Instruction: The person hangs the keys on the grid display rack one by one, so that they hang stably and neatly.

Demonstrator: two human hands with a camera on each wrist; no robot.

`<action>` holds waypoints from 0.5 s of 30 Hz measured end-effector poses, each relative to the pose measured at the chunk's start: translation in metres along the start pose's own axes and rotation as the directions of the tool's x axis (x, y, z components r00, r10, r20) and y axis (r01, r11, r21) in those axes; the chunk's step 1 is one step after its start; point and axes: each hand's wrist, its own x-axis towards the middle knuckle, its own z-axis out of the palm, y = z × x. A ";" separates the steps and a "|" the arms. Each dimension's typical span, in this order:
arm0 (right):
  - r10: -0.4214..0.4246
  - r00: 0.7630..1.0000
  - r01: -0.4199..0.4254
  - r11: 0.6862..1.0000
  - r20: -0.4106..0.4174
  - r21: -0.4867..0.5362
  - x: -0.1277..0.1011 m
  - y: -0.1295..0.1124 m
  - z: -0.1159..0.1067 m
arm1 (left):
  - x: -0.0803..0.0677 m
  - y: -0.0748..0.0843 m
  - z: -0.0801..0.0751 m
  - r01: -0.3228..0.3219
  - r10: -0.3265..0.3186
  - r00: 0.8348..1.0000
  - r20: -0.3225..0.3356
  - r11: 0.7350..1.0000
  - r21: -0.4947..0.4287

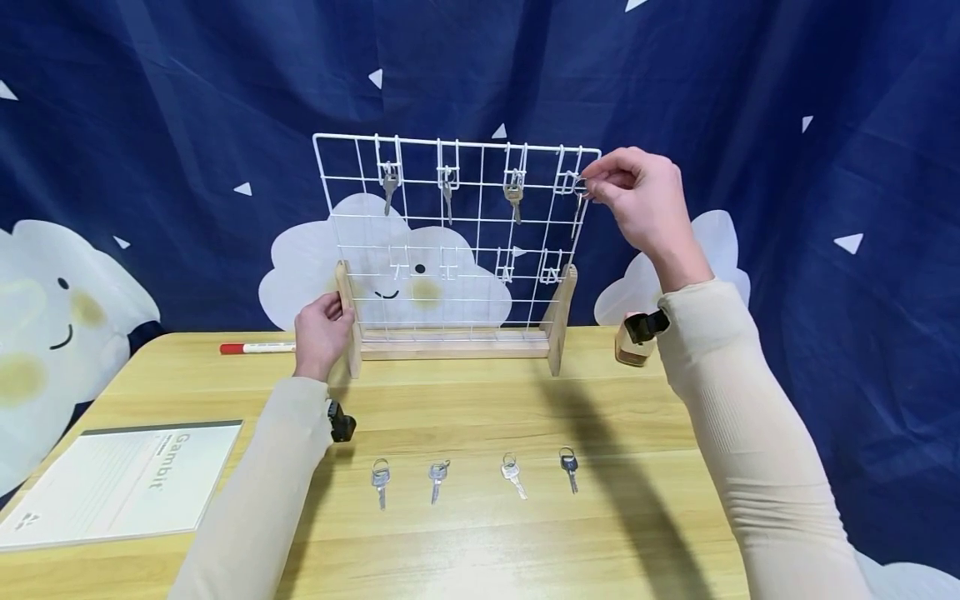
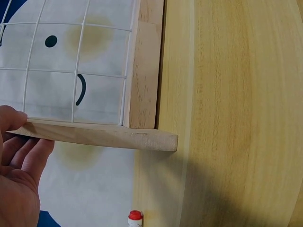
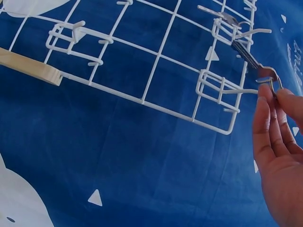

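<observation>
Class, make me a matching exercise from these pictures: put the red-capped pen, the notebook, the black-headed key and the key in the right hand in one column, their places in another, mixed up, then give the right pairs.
Things
1. red-capped pen
2. notebook
3. black-headed key
4. key in the right hand

Places
A. at the top right hook of the wire rack
B. on the table, far right of the row of four keys
C. flat at the table's left front
D. lying behind the left hand, near the table's back edge

Pairs: 1-D, 2-C, 3-B, 4-A

Silver key hanging at top-right hook of white wire rack (upright).
</observation>
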 end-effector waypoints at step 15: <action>0.035 0.996 -0.029 0.997 -0.082 0.070 0.012 0.013 0.019 | 0.001 0.000 0.000 -0.004 0.004 1.000 0.002 1.000 -0.006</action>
